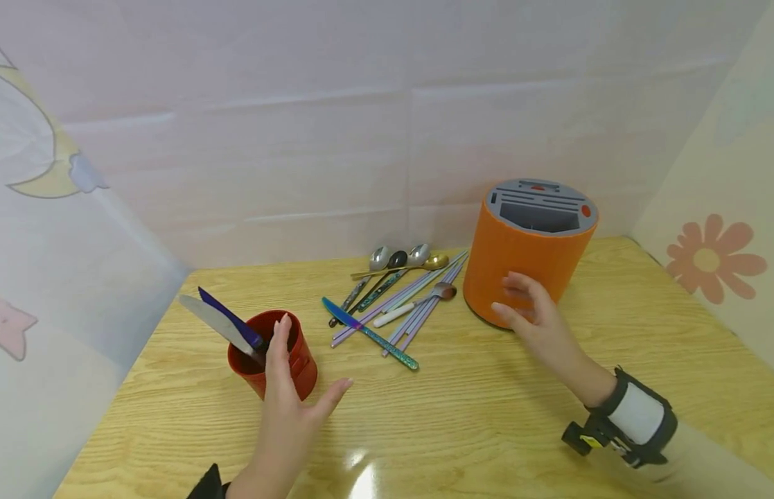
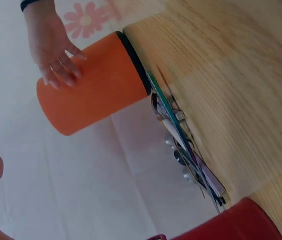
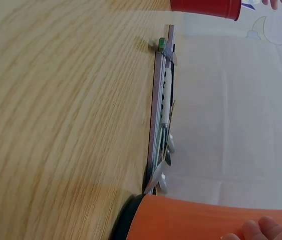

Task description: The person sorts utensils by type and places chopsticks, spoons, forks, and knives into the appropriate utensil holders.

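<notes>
My left hand (image 1: 289,405) is beside the red cup (image 1: 304,373), its fingers extended upward and the thumb spread to the right, with nothing gripped. Out of the cup lean a silver blade (image 1: 213,322) and a dark blue blade (image 1: 231,319), both tilted left; their lower ends are hidden inside. My right hand (image 1: 539,322), fingers loosely bent and holding nothing, is at the front of the orange knife block (image 1: 517,260). The left wrist view shows its fingers overlapping the block's side. Slots and a wide opening mark the block's grey top (image 1: 542,201).
Between cup and block lies a loose pile of cutlery: a rainbow-coloured knife (image 1: 387,344), several chopsticks (image 1: 418,326), a white-handled spoon (image 1: 396,314), a gold spoon (image 1: 435,262) and other dark-handled spoons (image 1: 377,294). A papered wall (image 1: 299,138) stands behind the wooden table (image 1: 461,430).
</notes>
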`<state>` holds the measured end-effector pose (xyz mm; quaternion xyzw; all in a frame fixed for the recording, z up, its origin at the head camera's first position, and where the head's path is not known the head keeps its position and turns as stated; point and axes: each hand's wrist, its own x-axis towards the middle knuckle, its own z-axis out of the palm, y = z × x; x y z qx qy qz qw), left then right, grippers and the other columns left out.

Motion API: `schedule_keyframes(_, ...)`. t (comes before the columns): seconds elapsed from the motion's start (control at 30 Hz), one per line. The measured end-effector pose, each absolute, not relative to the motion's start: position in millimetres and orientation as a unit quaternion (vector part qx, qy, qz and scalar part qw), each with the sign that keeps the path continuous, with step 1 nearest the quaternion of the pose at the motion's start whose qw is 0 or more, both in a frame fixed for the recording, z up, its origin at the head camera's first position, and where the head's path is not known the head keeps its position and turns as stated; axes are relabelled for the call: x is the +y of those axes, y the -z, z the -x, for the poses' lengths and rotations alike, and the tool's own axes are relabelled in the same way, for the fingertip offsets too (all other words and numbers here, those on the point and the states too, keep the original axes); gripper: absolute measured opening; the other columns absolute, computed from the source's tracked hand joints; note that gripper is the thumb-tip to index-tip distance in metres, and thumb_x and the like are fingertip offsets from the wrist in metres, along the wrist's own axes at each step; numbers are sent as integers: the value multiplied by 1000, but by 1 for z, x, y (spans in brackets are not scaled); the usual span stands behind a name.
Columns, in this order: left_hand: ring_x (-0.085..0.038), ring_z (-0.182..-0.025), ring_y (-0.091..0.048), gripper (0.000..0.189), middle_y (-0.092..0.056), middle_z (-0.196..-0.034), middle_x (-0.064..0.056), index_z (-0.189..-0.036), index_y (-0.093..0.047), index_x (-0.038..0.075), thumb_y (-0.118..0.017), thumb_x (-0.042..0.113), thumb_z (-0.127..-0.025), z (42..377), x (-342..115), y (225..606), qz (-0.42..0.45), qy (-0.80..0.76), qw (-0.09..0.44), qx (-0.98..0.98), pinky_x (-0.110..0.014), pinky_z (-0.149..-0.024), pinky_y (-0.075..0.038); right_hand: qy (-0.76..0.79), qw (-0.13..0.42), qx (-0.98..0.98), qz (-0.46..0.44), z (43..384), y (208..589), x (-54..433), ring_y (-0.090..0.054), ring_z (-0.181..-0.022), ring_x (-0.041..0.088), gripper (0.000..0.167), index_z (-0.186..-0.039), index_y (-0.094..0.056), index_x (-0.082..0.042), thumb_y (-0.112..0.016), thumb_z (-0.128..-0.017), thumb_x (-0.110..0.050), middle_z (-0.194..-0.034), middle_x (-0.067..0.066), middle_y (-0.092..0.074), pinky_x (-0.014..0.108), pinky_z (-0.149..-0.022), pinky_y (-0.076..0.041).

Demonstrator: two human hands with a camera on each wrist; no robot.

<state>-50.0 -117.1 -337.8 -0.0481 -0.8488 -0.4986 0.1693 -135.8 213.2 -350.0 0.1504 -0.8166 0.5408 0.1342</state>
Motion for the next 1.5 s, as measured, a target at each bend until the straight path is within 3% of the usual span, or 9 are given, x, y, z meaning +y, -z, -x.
schedule_keyframes(0.13,-37,-144,-17,100,-15,-158,-16,-154,-12,4,-81,14,-81,50,-109,340,72,519,145,-840,-60,-109,-24,-541,152,-814,-149,134,351,219,-45,-112,9,47,-137,-35,11,-55,-97,0,-130,21,-46,9,-87,-37)
schedule_keyframes(0.37,-42,-139,-24,93,-19,-156,-19,-152,-15,1,-77,21,-85,54,-99,347,79,536,97,-835,-62,-106,-28,-534,225,-808,-102,134,352,235,-51,-100,3,37,-128,-41,11,-56,-96,1,-112,-4,-53,10,-79,-41)
schedule_keyframes(0.57,-41,-140,-25,89,-25,-152,-26,-150,-16,-6,-74,22,-88,67,-93,355,37,545,44,-837,-59,-108,-28,-538,273,-797,-30,145,355,253,-44,-98,5,39,-129,-39,2,-59,-96,-5,-105,-5,-45,12,-76,-37)
schedule_keyframes(0.73,-45,-137,-29,91,-30,-149,-27,-150,-16,-5,-72,30,-89,76,-89,361,4,541,5,-841,-62,-106,-28,-544,258,-799,15,159,358,262,-34,-117,16,64,-144,-25,-2,-63,-95,-17,-131,6,-37,22,-90,-27)
schedule_keyframes(0.87,-44,-138,-28,90,-31,-149,-25,-151,-17,-3,-72,32,-89,82,-87,364,-10,546,-6,-838,-62,-107,-26,-560,200,-804,10,168,359,269,-9,-142,32,87,-154,1,-6,-61,-96,-25,-158,15,-3,40,-115,-8)
schedule_keyframes(0.97,-43,-138,-28,89,-32,-149,-25,-150,-18,-4,-72,32,-89,86,-86,366,-19,542,-8,-840,-61,-108,-26,-570,170,-804,-8,173,361,275,9,-145,34,98,-153,17,-11,-61,-96,-27,-160,12,16,54,-114,6)
schedule_keyframes(1.2,-45,-137,-29,85,-32,-149,-28,-147,-24,-7,-73,31,-89,97,-82,372,-25,526,-8,-850,-61,-107,-28,-593,185,-780,-69,188,368,279,14,-146,19,110,-150,25,-14,-68,-92,-21,-158,7,23,37,-114,12)
schedule_keyframes(1.3,-45,-137,-29,83,-30,-149,-30,-146,-26,-9,-72,30,-89,103,-77,373,-18,516,-5,-857,-59,-108,-27,-626,202,-746,-99,193,371,277,6,-146,14,115,-151,22,-16,-73,-88,-15,-160,4,15,28,-115,6)
schedule_keyframes(1.5,-46,-138,-26,79,-31,-148,-32,-145,-30,-11,-72,27,-90,121,-60,374,11,443,-33,-896,-57,-110,-26,-675,229,-691,-118,196,378,272,-8,-144,17,120,-154,16,-18,-79,-82,-13,-160,3,3,21,-115,-9)
